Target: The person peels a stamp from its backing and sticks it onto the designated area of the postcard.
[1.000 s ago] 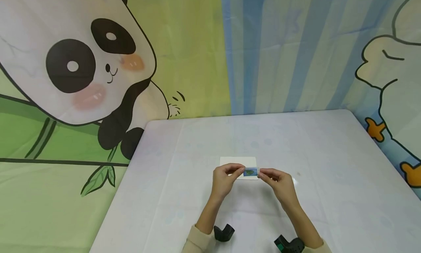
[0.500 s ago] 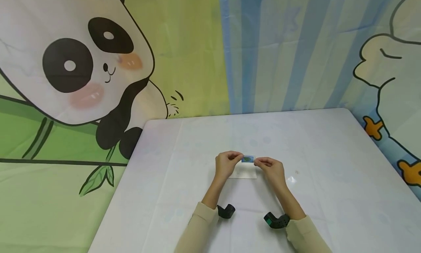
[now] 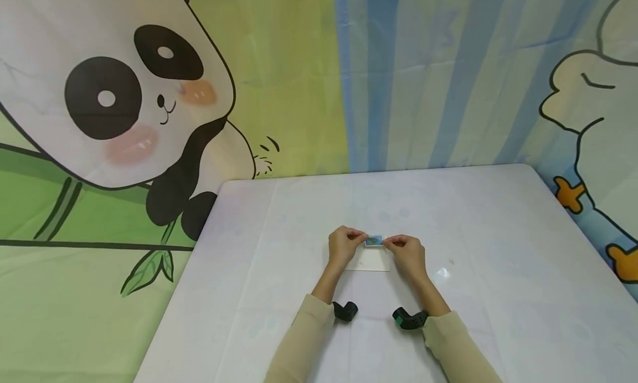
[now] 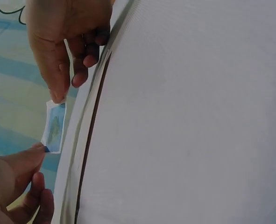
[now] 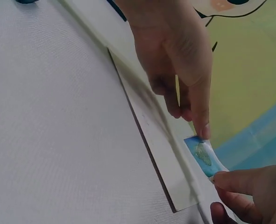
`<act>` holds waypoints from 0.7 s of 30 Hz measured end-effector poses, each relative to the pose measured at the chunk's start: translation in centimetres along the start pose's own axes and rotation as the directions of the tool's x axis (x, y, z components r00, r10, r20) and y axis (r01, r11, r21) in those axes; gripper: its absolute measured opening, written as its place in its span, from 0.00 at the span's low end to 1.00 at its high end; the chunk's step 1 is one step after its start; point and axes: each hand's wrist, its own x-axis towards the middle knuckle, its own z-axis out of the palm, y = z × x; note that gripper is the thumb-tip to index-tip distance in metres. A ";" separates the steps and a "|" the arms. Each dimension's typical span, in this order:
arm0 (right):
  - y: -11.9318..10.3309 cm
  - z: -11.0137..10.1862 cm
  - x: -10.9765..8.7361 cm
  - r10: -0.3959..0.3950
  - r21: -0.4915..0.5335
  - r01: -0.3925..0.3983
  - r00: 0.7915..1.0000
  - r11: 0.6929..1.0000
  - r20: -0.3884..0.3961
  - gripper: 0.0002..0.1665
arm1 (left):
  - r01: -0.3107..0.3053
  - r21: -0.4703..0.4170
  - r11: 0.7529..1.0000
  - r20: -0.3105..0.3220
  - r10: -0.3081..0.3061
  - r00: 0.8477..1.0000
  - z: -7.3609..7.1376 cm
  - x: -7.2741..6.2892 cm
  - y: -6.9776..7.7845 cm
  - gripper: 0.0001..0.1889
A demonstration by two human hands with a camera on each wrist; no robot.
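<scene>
In the head view, a small blue stamp-like picture (image 3: 374, 241) with a green-brown shape and a white border is stretched between both hands. My left hand (image 3: 342, 247) pinches its left end between thumb and fingertip. Its right end is pinched by my right hand (image 3: 410, 255). The left wrist view shows the picture (image 4: 55, 126) slightly curved, with the left hand (image 4: 14, 182) low and the right hand above. Below it on the table lies a flat cream-white rectangular board (image 5: 149, 135) with a thin dark edge. In the head view the hands and picture hide its far part.
A white-covered table (image 3: 279, 228) stretches around the hands. A small shiny transparent scrap (image 3: 442, 272) lies to the right of the board. Behind the table hangs a printed curtain (image 3: 284, 84) with a panda and stripes. Black wrist cameras (image 3: 345, 311) project inward from the sleeves.
Both hands have moved forward with the picture, from over the board to near its far edge, most of it in the first half second. The pinch at both ends is unchanged.
</scene>
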 end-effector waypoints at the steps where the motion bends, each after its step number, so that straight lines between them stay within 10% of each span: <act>1: 0.0 0.1 0.0 -0.010 -0.011 0.010 1.000 1.000 -0.008 0.15 | 0.004 0.001 1.000 0.001 -0.004 1.000 0.1 0.0 -0.2 0.09; 21: 0.0 1.3 -0.1 -0.193 -0.174 0.164 0.967 0.971 -0.166 0.08 | -0.036 0.179 0.983 -0.045 0.045 0.998 1.3 0.1 -0.8 0.07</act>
